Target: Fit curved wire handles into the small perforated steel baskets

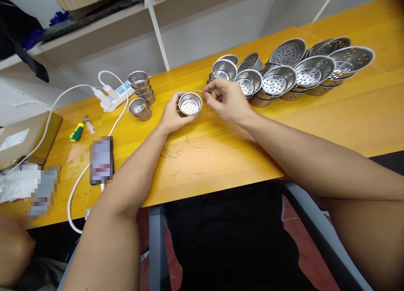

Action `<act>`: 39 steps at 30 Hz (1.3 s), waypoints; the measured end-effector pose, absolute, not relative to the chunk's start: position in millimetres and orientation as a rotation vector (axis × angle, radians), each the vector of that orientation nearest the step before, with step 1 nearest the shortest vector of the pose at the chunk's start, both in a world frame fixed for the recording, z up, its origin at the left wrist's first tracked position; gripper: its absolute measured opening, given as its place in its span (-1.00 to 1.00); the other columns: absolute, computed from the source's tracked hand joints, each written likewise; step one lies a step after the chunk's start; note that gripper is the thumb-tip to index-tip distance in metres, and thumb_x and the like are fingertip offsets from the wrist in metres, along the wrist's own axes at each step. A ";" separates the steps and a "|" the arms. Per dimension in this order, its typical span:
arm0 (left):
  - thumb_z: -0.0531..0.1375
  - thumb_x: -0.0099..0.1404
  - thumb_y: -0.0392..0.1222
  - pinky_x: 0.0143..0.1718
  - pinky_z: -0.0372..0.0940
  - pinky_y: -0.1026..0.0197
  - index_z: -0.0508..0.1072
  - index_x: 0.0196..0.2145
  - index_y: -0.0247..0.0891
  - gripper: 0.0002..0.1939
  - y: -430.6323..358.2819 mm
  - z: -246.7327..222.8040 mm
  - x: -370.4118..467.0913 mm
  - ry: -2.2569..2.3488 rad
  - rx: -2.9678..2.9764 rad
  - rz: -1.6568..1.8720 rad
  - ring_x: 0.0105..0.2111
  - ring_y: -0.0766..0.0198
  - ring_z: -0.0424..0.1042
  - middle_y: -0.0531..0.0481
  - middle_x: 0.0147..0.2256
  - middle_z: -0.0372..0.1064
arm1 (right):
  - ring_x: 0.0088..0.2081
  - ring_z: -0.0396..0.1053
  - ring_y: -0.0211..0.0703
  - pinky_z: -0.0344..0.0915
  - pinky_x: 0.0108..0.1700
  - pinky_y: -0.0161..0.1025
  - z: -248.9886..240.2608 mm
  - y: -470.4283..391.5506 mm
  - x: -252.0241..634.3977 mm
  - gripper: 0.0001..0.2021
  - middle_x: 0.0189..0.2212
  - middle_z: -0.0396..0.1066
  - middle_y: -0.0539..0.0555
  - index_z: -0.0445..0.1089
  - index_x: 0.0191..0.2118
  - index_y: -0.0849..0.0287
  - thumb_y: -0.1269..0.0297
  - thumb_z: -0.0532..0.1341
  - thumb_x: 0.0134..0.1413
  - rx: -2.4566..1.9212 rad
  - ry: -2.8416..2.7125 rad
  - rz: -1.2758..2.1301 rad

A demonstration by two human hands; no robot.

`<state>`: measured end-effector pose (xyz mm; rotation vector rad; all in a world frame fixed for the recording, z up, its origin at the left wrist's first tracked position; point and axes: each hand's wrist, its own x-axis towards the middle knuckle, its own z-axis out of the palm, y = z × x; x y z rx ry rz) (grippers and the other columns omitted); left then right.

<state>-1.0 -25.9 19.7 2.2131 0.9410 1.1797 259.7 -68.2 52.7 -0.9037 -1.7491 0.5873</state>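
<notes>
A small perforated metal strainer cup (190, 107) is gripped by my left hand (173, 116), the thumb along its near side and its open top facing me. Just right of the cup, my right hand (227, 98) pinches a thin curved wire (199, 91) between thumb and fingertips. One end of the wire points toward the cup's rim; whether they touch I cannot tell. Below my hands, several loose curved wires (211, 165) lie on the yellow table (246, 156). Behind my right hand stand nested stacks of perforated strainer cups (277, 81), several with wire handles across their tops.
Two smaller stacks of cups (140, 108) stand at left, near a white power strip (115, 97) with cables. Farther left are a green-and-yellow screwdriver (76, 132), a phone (101, 160), small rings (73, 168) and a cardboard box (28, 139). Another person's arm (14, 249) shows lower left.
</notes>
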 end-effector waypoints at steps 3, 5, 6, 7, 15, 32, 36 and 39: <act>0.64 0.17 0.41 0.15 0.63 -0.04 0.47 0.18 -0.13 -0.13 -25.7 19.2 -0.7 0.953 2.209 1.189 0.10 -0.02 0.72 -0.13 0.12 0.66 | -0.44 0.29 -0.08 0.38 -0.31 -0.02 53.3 -68.3 259.6 -0.58 -0.49 0.35 -0.05 0.52 -0.06 -0.04 -0.29 0.46 0.52 -0.908 -1.739 0.580; 0.63 0.16 0.51 0.14 0.63 -0.08 0.48 0.18 -0.13 -0.09 -25.3 18.4 -0.5 0.947 2.202 1.185 0.09 -0.03 0.72 -0.14 0.10 0.66 | -0.45 0.28 -0.08 0.38 -0.29 -0.01 53.5 -68.1 259.4 -0.60 -0.49 0.35 -0.05 0.52 -0.06 -0.03 -0.27 0.46 0.52 -0.907 -1.738 0.572; 0.61 0.15 0.55 0.14 0.64 -0.10 0.48 0.17 -0.13 -0.07 -25.2 18.1 -0.5 0.944 2.198 1.181 0.08 -0.04 0.72 -0.14 0.10 0.65 | -0.45 0.27 -0.08 0.37 -0.29 0.00 53.5 -68.0 259.3 -0.60 -0.49 0.34 -0.05 0.53 -0.07 -0.03 -0.27 0.45 0.53 -0.906 -1.738 0.567; 0.60 0.15 0.59 0.13 0.64 -0.12 0.49 0.16 -0.13 -0.05 -25.2 17.7 -0.5 0.942 2.192 1.176 0.07 -0.04 0.72 -0.14 0.08 0.64 | -0.45 0.26 -0.08 0.35 -0.29 0.00 53.4 -67.8 259.2 -0.59 -0.49 0.33 -0.05 0.53 -0.07 -0.03 -0.28 0.45 0.52 -0.905 -1.738 0.564; 0.68 0.13 0.38 0.07 0.64 -0.10 0.42 0.10 -0.11 -0.14 -20.8 10.0 -2.7 0.983 2.197 1.179 -0.05 0.04 0.69 -0.05 -0.01 0.57 | -0.45 0.26 -0.08 0.35 -0.28 0.01 53.3 -68.8 258.8 -0.62 -0.49 0.32 -0.05 0.52 -0.09 -0.04 -0.24 0.46 0.53 -0.902 -1.737 0.572; 0.49 0.02 0.85 0.03 0.63 -0.12 0.56 0.01 -0.16 0.05 -33.1 20.7 5.9 1.016 2.052 1.245 -0.13 0.07 0.65 -0.09 -0.10 0.63 | -0.45 0.31 -0.06 0.44 -0.27 0.02 54.2 -70.7 258.0 -0.62 -0.49 0.34 -0.04 0.54 -0.09 -0.04 -0.23 0.48 0.51 -0.906 -1.738 0.578; 0.53 0.04 0.80 0.20 0.63 -0.21 0.52 0.14 -0.12 0.08 -23.6 13.6 2.4 0.977 2.122 1.258 0.03 -0.03 0.69 -0.13 0.05 0.63 | -0.45 0.29 -0.04 0.43 -0.29 0.04 54.9 -70.9 257.5 -0.55 -0.49 0.35 -0.03 0.52 -0.09 -0.06 -0.34 0.47 0.47 -0.905 -1.732 0.579; 0.58 0.08 0.71 0.38 0.57 -0.27 0.47 0.30 -0.08 0.12 -17.4 9.7 -1.3 0.945 2.211 1.226 0.23 -0.13 0.67 -0.19 0.22 0.60 | -0.43 0.29 -0.02 0.42 -0.30 0.03 55.5 -71.1 256.9 -0.50 -0.49 0.33 -0.02 0.52 -0.09 -0.07 -0.41 0.44 0.45 -0.919 -1.735 0.583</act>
